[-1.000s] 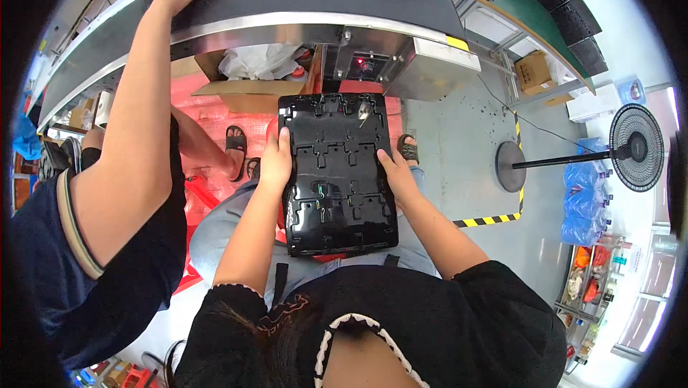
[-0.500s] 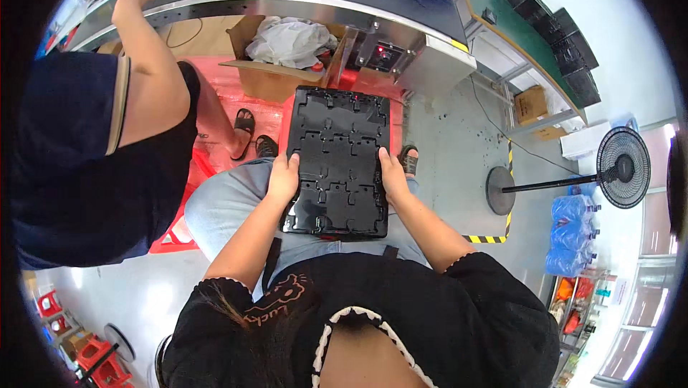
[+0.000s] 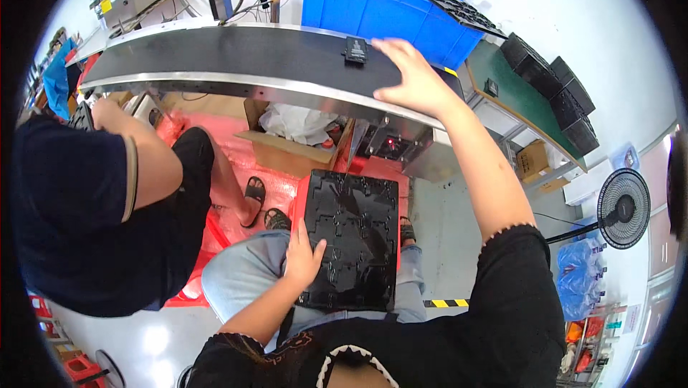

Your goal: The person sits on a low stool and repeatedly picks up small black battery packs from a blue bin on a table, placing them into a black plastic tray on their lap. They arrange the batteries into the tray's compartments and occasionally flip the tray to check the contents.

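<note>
A black moulded plastic tray (image 3: 351, 234) with shaped hollows rests over my lap, on top of something red that shows at its edges. My left hand (image 3: 304, 260) grips the tray's left edge, thumb over the top and fingers along the side. On the dark conveyor belt (image 3: 244, 51) lies a small flat black block (image 3: 355, 50) with printing on its upper face. My right hand (image 3: 414, 81) reaches over the belt's near rail just right of this block. Its thumb and fingers are spread, with nothing between them; the fingertips are close to the block.
Beyond the belt stands a blue bin (image 3: 387, 12) with a black tray (image 3: 459, 12) leaning on its rim. A co-worker (image 3: 93, 209) sits at my left. Below the belt is a cardboard box (image 3: 287, 151). Black trays (image 3: 555, 80) lie on the green table at right, near a fan (image 3: 622, 210).
My right hand has left the tray's right edge and reached forward over the belt. The view has tilted up, and the black block has come into sight. The co-worker's arm has lowered.
</note>
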`<state>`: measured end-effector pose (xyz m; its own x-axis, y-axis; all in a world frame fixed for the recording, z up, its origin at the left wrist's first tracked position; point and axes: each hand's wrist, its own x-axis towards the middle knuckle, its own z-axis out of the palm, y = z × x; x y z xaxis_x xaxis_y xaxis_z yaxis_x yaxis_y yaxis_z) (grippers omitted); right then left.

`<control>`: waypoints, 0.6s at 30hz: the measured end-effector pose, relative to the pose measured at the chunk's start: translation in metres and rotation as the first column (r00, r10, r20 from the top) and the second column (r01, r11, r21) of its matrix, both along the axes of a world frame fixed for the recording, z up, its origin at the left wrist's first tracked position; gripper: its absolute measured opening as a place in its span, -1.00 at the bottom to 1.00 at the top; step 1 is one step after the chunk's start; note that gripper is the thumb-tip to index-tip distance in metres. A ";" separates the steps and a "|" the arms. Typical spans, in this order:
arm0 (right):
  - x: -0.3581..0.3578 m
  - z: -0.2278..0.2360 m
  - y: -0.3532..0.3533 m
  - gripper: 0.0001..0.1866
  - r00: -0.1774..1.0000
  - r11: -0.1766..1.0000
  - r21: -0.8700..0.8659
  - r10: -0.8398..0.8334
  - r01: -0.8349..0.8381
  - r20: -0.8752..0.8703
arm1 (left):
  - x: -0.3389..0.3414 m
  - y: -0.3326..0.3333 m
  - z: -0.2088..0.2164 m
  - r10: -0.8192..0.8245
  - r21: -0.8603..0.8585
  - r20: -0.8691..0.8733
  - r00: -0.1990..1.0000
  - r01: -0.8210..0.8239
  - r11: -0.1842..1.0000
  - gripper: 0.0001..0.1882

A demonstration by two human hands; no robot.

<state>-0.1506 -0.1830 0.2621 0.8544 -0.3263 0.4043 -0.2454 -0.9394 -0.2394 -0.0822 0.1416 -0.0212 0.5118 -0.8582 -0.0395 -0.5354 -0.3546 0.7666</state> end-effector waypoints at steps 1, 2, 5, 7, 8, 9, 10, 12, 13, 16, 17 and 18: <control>0.017 -0.003 -0.025 0.07 0.996 0.992 -0.093 -0.086 0.082 -0.036 | -0.003 -0.002 -0.013 0.010 -0.041 0.031 0.999 -0.009 0.999 -0.17; 0.033 -0.006 -0.048 0.18 0.978 0.986 -0.053 -0.165 0.159 -0.127 | -0.002 -0.003 -0.012 0.007 -0.024 0.024 1.000 -0.006 1.000 -0.18; 0.065 -0.023 -0.105 0.24 0.868 0.941 -0.066 -0.333 0.333 -0.369 | -0.001 -0.003 -0.013 0.009 0.007 0.025 1.000 -0.009 1.000 -0.21; 0.072 -0.027 -0.139 0.25 0.770 0.924 -0.081 -0.357 0.372 -0.528 | -0.001 -0.009 -0.003 -0.007 0.010 -0.017 1.000 0.007 1.000 -0.22; 0.071 -0.025 -0.147 0.15 0.806 0.930 0.115 -0.235 0.349 -0.543 | -0.002 -0.008 0.000 -0.006 0.021 -0.043 0.999 0.007 1.000 -0.22; 0.072 -0.020 -0.156 0.06 0.778 0.931 0.093 -0.237 0.354 -0.581 | 0.000 -0.010 -0.003 -0.002 0.023 -0.037 0.999 0.003 1.000 -0.22; 0.074 -0.017 -0.155 -0.02 0.747 0.932 0.081 -0.230 0.354 -0.624 | 0.001 -0.008 -0.001 0.001 0.035 -0.049 0.999 0.001 0.999 -0.21; 0.070 -0.030 -0.162 -0.18 0.814 0.952 -0.083 -0.295 0.295 -0.499 | 0.003 -0.009 0.006 0.002 0.055 -0.087 0.996 0.003 0.998 -0.21; 0.067 -0.029 -0.161 -0.20 0.818 0.949 -0.124 -0.312 0.289 -0.483 | 0.004 -0.007 -0.002 -0.004 0.023 -0.029 1.000 0.005 1.000 -0.22; 0.036 -0.021 -0.140 -0.27 0.882 0.935 -0.218 -0.339 0.278 -0.327 | 0.004 -0.007 -0.003 -0.008 -0.009 -0.025 1.000 0.007 1.000 -0.26; 0.022 -0.024 -0.140 -0.30 0.952 0.956 -0.211 -0.245 0.205 -0.182 | 0.003 -0.011 -0.002 -0.016 -0.026 -0.042 0.999 0.015 1.000 -0.26; 0.005 -0.017 -0.127 -0.32 0.954 0.973 -0.084 -0.227 0.214 -0.194 | 0.001 -0.016 0.000 -0.040 -0.055 -0.066 0.997 0.037 0.998 -0.27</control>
